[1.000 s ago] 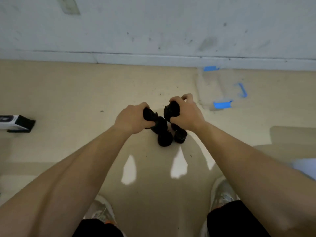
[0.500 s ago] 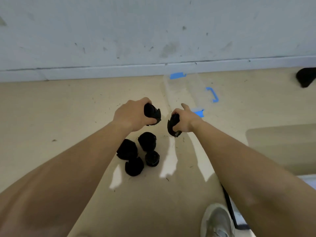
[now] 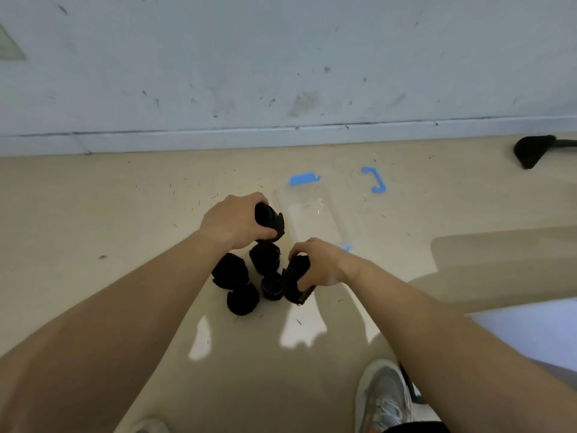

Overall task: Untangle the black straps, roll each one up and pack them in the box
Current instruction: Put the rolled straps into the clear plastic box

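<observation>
The floor [image 3: 125,214] holds a clear box [image 3: 315,220], apparently lidless. The left hand [image 3: 231,223] is clenched round one roll [image 3: 269,220] just beside the box; the right hand [image 3: 315,267] clutches another roll [image 3: 295,281]. Four rolls [image 3: 230,270] sit clustered between the arms.

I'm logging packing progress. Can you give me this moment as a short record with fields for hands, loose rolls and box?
left hand: grips left roll, near the box
right hand: grips right roll
loose rolls: four, clustered on the floor between the forearms
clear box: on the floor beyond the hands, no roll visible inside
</observation>
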A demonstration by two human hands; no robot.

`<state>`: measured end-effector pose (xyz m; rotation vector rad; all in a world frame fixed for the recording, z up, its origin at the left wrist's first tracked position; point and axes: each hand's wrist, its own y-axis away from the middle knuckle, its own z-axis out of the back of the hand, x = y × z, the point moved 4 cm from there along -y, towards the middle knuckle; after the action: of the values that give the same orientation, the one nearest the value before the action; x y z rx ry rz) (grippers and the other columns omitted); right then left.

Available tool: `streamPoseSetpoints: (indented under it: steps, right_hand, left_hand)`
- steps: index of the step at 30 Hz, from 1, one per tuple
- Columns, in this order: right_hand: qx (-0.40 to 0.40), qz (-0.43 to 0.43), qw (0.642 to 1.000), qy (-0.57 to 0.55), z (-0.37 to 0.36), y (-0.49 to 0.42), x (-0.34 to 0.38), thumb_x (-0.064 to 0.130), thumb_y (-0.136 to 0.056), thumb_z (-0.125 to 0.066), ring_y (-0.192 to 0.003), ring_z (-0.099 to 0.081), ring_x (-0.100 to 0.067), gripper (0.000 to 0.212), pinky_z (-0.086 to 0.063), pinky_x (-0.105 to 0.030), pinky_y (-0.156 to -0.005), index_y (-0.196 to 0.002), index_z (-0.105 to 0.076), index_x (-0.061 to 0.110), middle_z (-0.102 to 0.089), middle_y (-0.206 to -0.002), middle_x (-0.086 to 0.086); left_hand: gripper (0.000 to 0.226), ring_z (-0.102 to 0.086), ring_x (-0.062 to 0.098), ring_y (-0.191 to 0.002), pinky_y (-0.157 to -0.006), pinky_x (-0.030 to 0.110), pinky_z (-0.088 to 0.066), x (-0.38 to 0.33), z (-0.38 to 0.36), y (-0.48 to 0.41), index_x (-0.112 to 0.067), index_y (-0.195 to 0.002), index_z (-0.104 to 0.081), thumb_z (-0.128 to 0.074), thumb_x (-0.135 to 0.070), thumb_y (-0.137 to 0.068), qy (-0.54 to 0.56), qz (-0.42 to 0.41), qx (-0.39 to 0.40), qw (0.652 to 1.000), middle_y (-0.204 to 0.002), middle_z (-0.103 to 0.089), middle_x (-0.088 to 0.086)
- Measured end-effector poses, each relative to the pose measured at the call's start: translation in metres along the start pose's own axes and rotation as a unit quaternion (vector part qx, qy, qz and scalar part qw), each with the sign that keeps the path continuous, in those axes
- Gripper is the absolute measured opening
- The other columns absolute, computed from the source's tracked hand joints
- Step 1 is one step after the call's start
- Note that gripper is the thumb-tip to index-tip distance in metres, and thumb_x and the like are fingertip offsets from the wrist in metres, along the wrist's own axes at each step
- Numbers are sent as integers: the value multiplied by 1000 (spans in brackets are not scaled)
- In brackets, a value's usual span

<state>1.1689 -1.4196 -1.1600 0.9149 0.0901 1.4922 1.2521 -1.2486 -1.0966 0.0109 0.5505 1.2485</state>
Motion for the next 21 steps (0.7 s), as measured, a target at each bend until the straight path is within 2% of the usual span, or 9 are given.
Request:
streamPoseSetpoints:
  steps: [2, 5, 7, 9, 12, 16, 18, 21]
  right_hand:
    - [-12, 12, 1000, -25, 17, 15, 5, 23, -72, -81, -94, -63, -25, 55, -58, -38, -78, -123, -61, 24, -60, -109, -2]
    - [-78, -2, 995, -61, 59, 23, -1, 20, -73, -82, -98, -63, -23, 57, -55, -35, -82, -126, -60, 22, -63, -111, 0]
    - [-134, -25, 987, -81, 87, 19, -12, 22, -73, -83, -97, -62, -21, 60, -51, -31, -80, -128, -59, 22, -64, -112, 1]
    - [-181, -48, 979, -80, 108, 8, -26, 26, -73, -83, -96, -62, -20, 60, -53, -32, -81, -127, -59, 23, -63, -113, 1]
    - [-219, -86, 972, -27, 123, -19, -45, 31, -71, -82, -99, -63, -23, 57, -59, -42, -83, -124, -59, 27, -58, -121, 0]
    - [-217, -99, 971, 33, 126, -64, -61, 30, -75, -78, -100, -62, -25, 57, -55, -40, -77, -127, -55, 29, -50, -121, 2]
    - [-216, -93, 970, 61, 126, -88, -69, 30, -78, -73, -98, -61, -25, 54, -50, -38, -74, -128, -54, 29, -50, -120, 2]
    - [-226, -90, 958, 152, 126, -114, -77, 35, -84, -66, -108, -53, -27, 43, -38, -38, -75, -125, -56, 28, -56, -115, 0]
  left_hand:
    - [57, -62, 25, -97, -84, 40, -56, -8, 4, 5, -34, -129, -56, -81, -48, -79, 16, -2, -9, 1000, -111, -64, -3]
    - [51, -63, 26, -97, -82, 39, -55, -24, 5, 2, -29, -124, -60, -82, -40, -79, 54, -7, -27, 998, -113, -65, 2]
    - [50, -61, 28, -101, -82, 37, -51, -33, 3, -8, -26, -124, -60, -82, -38, -80, 56, -4, -30, 998, -116, -59, 5]
    - [54, -59, 30, -102, -80, 35, -47, -42, -4, -22, -25, -128, -58, -82, -39, -82, 37, 0, -29, 999, -118, -49, 5]
    - [57, -61, 32, -97, -78, 37, -49, -53, -19, -51, -18, -132, -55, -79, -39, -84, 15, 2, -41, 999, -121, -46, 6]
    - [63, -61, 32, -93, -76, 41, -51, -63, -47, -98, -13, -130, -54, -74, -52, -85, -43, -10, -56, 997, -121, -48, 6]
    - [59, -60, 29, -88, -69, 38, -47, -67, -59, -121, -14, -125, -55, -70, -56, -86, -77, -15, -64, 995, -114, -52, 4]
    - [44, -56, 26, -83, -63, 34, -39, -68, -71, -148, -15, -116, -57, -64, -49, -89, -134, -19, -104, 985, -92, -51, 0]
